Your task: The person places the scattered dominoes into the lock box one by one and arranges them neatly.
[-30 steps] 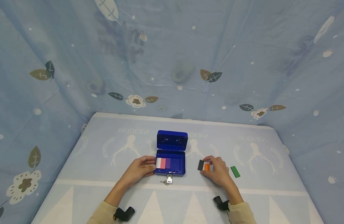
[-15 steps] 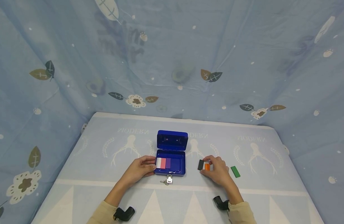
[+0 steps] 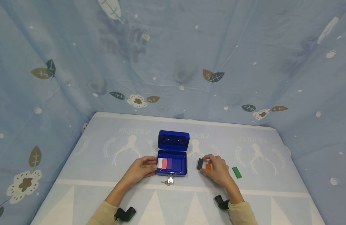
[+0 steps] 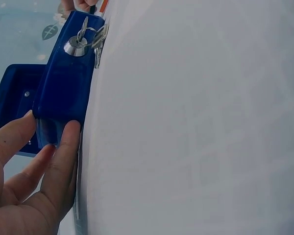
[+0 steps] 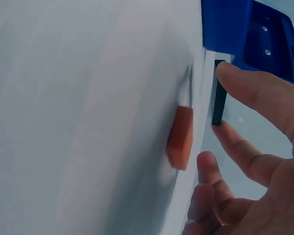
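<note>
With its lid (image 3: 173, 140) up, the small blue cash box (image 3: 180, 165) stands on the table. Inside, along its left side, lie a white block (image 3: 160, 163), a pink one (image 3: 164, 163) and a purple one (image 3: 169, 163). My left hand (image 3: 137, 168) holds the box by its left end, thumb near the rim and fingers on the side wall. To the right of the box, my right hand (image 3: 216, 168) pinches a black domino block (image 5: 218, 95) by its two ends. Partly under that hand, an orange block (image 5: 181, 139) lies on the table.
A green block (image 3: 236, 172) lies right of my right hand. Keys (image 4: 99, 41) hang from the lock (image 4: 76, 46) on the box's front. Behind the patterned table (image 3: 105, 175) rises a blue printed curtain (image 3: 173, 47). A black camera mount (image 3: 126, 214) sits at my left wrist.
The black domino block has moved slightly left, away from the orange block, with my right hand's thumb and finger at its ends. My left hand stays on the cash box.
</note>
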`<state>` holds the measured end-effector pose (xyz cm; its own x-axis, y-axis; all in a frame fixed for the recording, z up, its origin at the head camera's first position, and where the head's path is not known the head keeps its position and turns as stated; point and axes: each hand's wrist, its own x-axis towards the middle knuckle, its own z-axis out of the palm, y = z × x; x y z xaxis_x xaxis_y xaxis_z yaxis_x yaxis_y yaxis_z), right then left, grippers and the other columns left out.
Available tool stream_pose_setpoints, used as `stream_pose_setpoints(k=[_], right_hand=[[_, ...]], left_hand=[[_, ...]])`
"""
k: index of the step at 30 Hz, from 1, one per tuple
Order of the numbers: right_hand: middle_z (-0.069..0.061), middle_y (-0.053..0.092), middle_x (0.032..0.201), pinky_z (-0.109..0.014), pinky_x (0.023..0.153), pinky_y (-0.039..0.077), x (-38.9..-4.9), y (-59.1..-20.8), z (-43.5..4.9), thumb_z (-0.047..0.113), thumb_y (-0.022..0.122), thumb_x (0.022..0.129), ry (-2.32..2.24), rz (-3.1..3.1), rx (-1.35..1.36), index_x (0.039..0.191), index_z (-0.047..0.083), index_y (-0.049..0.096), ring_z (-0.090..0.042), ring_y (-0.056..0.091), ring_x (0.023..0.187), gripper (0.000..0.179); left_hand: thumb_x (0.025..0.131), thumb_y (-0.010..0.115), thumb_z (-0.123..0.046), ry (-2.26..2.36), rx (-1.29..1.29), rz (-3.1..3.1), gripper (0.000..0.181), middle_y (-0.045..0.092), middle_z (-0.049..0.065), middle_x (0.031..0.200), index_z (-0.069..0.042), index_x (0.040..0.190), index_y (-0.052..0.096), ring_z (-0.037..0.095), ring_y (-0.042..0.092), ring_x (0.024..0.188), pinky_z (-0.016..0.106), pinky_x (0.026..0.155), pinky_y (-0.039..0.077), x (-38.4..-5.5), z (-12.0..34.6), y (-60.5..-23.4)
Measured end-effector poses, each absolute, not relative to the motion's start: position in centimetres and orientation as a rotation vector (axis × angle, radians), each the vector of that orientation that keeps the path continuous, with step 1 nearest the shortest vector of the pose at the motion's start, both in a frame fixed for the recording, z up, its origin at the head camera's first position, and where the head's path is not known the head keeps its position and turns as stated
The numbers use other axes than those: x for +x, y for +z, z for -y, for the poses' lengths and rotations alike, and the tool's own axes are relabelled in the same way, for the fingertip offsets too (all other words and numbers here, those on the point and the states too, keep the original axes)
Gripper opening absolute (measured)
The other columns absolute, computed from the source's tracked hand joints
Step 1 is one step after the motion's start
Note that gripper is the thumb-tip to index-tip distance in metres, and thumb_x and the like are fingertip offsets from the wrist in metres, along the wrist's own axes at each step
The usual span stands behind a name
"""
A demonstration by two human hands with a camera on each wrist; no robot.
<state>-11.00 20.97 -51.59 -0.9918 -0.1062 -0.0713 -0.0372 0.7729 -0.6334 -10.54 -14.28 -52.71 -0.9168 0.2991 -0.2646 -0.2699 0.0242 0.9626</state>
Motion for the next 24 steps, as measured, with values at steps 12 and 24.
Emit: stream_pose_setpoints(k=[12,24], right_hand=[[-0.005,0.058,0.097,-0.042,0.075,0.031,-11.1,-50.7,-19.4,0.024,0.086,0.078,-1.159,-2.817,-0.245,0.117,0.019,0.066,-0.025,0.045,0.090,0.044],[-0.007,0.058,0.097,-0.041,0.078,0.032,-11.2,-50.0,-17.0,0.023,0.087,0.077,-1.197,-2.772,-0.301,0.116,0.021,0.066,-0.022,0.043,0.085,0.044]], left_hand=[[0.093,0.070,-0.004,1.939,0.005,-1.934,0.047,0.059,0.024,0.127,0.010,0.134,0.052,0.030,0.065,0.108,0.040,0.086,0.060,-10.6,14.2,-52.8],[0.093,0.070,-0.005,1.939,0.001,-1.930,0.048,0.059,0.024,0.126,0.010,0.135,0.052,0.030,0.065,0.108,0.039,0.086,0.060,-10.6,14.2,-52.8]])
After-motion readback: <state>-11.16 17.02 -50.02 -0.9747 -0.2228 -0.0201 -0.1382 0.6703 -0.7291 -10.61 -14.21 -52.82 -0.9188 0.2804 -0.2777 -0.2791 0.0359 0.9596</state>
